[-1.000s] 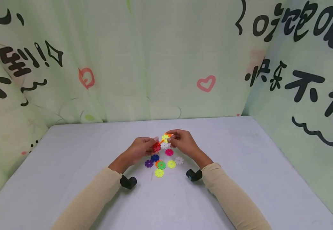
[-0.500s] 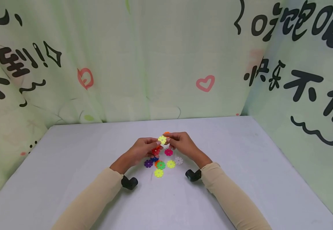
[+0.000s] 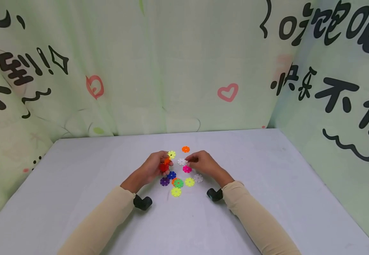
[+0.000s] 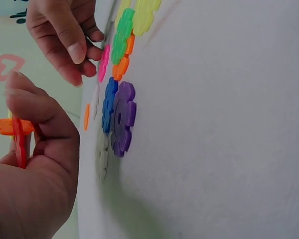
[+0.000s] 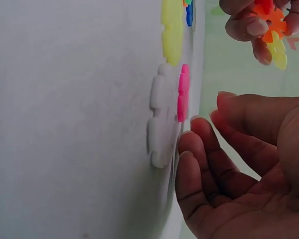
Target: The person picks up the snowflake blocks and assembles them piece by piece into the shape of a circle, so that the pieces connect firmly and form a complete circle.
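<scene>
My left hand (image 3: 152, 165) grips a joined piece of flower-shaped plastic snowflake discs. It is made of a red disc (image 3: 163, 167), an orange disc (image 5: 273, 22) and a yellow disc (image 3: 171, 154) that sticks out at the far end. In the right wrist view the orange disc's slots meet the other two. My right hand (image 3: 203, 163) is low over the table, its fingers loosely bent with nothing between them. Its fingertips are right by a white disc (image 3: 182, 162), and a pink disc (image 3: 187, 169) lies just nearer.
Loose discs lie on the white table (image 3: 107, 212): an orange one (image 3: 185, 149) behind, then blue (image 3: 171, 175), purple (image 4: 122, 119), green (image 3: 178, 183), yellow (image 3: 176, 192) and a second white one (image 3: 198, 177). A printed curtain (image 3: 158, 71) hangs behind the table.
The yellow disc has left my right hand and is now joined to the piece in my left hand. My left hand has drawn slightly left; my right hand has come down toward the white disc.
</scene>
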`<state>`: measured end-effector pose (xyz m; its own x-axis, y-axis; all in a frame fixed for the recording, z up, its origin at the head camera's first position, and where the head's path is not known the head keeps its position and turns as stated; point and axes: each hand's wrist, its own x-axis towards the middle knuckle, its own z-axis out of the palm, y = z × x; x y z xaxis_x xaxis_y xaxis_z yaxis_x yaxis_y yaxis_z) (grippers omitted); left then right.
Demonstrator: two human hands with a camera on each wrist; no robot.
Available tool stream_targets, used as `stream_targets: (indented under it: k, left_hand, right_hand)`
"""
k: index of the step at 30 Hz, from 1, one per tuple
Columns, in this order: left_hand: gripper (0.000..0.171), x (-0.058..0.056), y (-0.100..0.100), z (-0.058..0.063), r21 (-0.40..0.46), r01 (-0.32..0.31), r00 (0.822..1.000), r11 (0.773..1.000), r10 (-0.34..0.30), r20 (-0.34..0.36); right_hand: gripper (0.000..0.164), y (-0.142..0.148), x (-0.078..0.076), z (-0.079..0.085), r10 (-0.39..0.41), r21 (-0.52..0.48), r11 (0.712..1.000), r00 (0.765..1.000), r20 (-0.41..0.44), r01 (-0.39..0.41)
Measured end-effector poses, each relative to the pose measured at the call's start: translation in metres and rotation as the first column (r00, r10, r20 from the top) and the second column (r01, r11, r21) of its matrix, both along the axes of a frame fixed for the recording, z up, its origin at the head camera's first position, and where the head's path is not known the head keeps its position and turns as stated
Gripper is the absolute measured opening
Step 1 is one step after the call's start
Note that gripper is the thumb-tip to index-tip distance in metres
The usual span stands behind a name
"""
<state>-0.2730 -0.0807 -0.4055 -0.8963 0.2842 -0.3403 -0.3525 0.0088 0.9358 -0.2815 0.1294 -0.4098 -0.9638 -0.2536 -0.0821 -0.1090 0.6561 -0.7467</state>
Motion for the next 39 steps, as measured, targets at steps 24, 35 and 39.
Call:
stream_targets:
  k: [24,35,39]
  left_hand:
    - [0.037,-0.0009,-0.0005,-0.0058,-0.083,-0.001,1.000,0.997,0.002,0.016]
    - [0.037,0.0005,0.0011,-0.0065,-0.081,0.025,1.000,0.996,-0.025,0.010]
    - [0.036,0.0014,0.0011,-0.0065,-0.081,0.005,1.000,0.997,-0.004,0.004]
  right_hand:
    - [0.019,-0.0024,0.0020,0.0023,0.119,0.144,0.982,0.992,0.050,-0.125]
    - [0.014,0.0039,0.0018,0.0016,0.123,0.103,0.987,0.992,0.035,-0.126]
    - [0.013,0.0056,0.0013,0.0020,0.125,0.086,0.988,0.992,0.003,-0.125]
